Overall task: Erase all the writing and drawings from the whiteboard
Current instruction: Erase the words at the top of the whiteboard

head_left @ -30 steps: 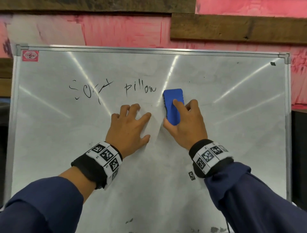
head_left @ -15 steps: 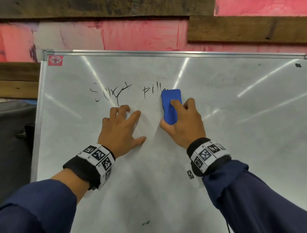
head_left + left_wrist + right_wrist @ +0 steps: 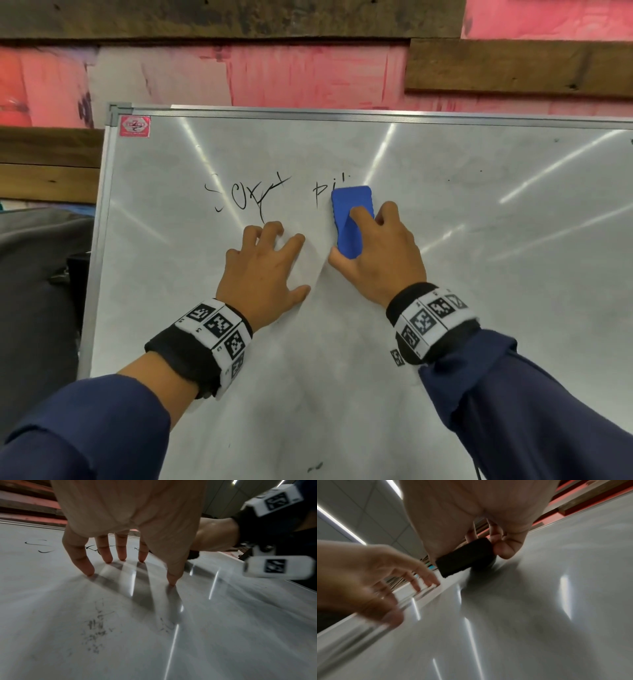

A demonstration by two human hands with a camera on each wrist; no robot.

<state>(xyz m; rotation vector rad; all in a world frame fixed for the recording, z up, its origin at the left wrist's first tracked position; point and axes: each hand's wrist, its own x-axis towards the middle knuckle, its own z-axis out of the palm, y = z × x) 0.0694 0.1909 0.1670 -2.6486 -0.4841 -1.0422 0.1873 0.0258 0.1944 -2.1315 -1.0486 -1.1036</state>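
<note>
A whiteboard (image 3: 479,274) with a metal frame fills the head view. Black writing "soft" (image 3: 245,200) stands at its upper left, with the letters "pi" (image 3: 323,192) to its right. My right hand (image 3: 373,257) grips a blue eraser (image 3: 351,219) and presses it on the board just right of "pi". The eraser's dark felt (image 3: 465,559) lies against the board in the right wrist view. My left hand (image 3: 265,270) rests on the board below "soft", its spread fingertips (image 3: 90,572) touching the surface.
Faint grey smudges (image 3: 96,632) mark the board below my left hand, and a small dark mark (image 3: 315,466) sits near the bottom. A red sticker (image 3: 134,126) is in the board's top left corner. A pink and wood-plank wall (image 3: 274,68) is behind.
The eraser has slid left across "pillow", wiping away "llow" so only "pi" shows. My head view has shifted, so the board sits further right in the frame.
</note>
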